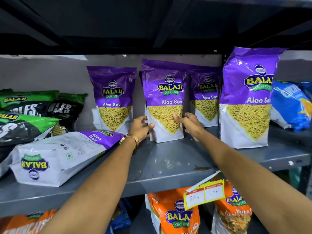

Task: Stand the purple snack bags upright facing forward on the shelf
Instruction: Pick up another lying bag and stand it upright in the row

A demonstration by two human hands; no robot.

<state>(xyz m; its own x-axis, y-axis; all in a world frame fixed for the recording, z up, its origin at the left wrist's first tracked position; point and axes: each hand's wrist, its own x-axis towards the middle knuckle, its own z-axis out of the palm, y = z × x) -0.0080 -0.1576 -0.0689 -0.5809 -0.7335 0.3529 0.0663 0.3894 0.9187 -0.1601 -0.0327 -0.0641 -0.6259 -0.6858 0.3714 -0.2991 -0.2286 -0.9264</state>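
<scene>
Hands on the middle bag, gripped from both sides.

We see the left hand clamped on its lower left edge, thumb across the front, and the right hand clamped on its lower right edge. The bag stands upright on the grey shelf, label facing us. Another purple bag stands just to its left, a third sits behind on the right, and a fourth stands upright nearer the front at the right. One purple bag lies flat at the left, back side up. Green bags are heaped at far left, a blue bag leans at far right.
</scene>
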